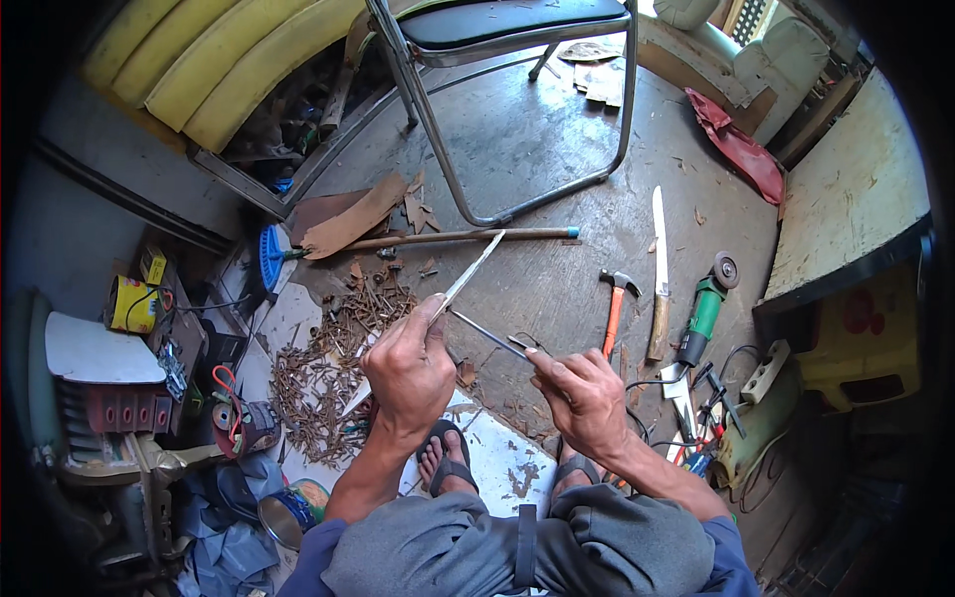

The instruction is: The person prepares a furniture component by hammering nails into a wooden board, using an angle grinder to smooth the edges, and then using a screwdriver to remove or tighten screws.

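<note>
My left hand (410, 370) is closed round a long, narrow, pale strip (473, 271) that tapers toward its far end and looks like a blade. Its other end sticks out below my fist. In my right hand (585, 396) is a thin metal rod (487, 332), pointing left. The rod's tip meets or nearly meets the strip just beside my left fingers. My right fist hides the rod's near end, so its exact kind does not show. Both hands are above the floor, in front of my knees.
A hammer (614, 316), a wooden-handled knife (660, 289) and a green angle grinder (704, 313) lie at the right. Loose nails or screws (333, 373) cover the floor at left. A broom (448, 238) lies before a folding chair (517, 52). Pliers (679, 400) lie near my right arm.
</note>
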Motion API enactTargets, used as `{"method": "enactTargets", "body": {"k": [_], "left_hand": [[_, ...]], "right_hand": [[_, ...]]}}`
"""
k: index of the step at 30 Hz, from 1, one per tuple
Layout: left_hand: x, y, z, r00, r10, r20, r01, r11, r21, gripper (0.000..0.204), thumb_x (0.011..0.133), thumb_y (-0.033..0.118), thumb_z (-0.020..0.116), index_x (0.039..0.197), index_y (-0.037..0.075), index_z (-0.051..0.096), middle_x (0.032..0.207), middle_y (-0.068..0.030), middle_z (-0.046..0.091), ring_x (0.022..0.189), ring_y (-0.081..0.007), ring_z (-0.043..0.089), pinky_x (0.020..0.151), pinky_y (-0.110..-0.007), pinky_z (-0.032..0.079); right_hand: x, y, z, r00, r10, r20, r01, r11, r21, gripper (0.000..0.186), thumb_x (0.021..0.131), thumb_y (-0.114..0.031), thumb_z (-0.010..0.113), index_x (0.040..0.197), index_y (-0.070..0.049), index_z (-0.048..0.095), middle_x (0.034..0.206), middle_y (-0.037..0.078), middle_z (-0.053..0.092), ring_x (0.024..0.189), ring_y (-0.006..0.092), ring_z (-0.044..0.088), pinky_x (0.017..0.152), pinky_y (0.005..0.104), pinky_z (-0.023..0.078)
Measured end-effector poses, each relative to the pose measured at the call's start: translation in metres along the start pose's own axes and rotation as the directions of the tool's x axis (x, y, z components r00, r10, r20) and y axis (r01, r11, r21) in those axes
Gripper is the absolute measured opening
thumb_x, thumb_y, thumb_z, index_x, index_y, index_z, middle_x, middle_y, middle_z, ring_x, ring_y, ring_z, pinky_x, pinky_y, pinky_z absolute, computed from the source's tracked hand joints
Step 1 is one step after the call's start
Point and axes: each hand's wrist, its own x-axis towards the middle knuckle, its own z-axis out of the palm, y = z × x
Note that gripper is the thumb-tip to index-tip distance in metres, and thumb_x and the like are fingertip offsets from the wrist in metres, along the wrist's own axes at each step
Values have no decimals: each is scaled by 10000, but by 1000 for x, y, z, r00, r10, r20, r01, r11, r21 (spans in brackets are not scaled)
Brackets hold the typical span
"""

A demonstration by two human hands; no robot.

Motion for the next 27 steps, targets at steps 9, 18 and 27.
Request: {"method": "enactTargets", "body": {"k": [9,18,27], "left_hand": [[0,-3,2,1000,1,-21,-2,999,-39,227,882,-17,711,1105,15,738,935,-201,756,823,-309,763,718,-366,574],[1,-2,4,1000,-2,-27,0,998,-56,261,842,-36,704,1094,26,740,924,-197,751,811,-338,747,705,-392,568],[7,4,-37,946,-295,-132,258,935,-242,218,942,40,689,1152,-7,725,940,-129,773,835,-163,718,766,-329,558]], "right_hand": [[6,-11,-5,949,276,150,-310,900,306,256,892,-138,759,1084,10,677,929,188,655,845,330,691,789,434,547],[2,-4,-13,726,397,561,-666,609,431,349,1018,-295,634,1096,40,696,834,142,711,704,206,709,670,360,538],[2,9,-24,928,267,262,-348,871,347,345,910,-300,772,940,31,680,798,132,658,712,225,642,661,384,501]]}}
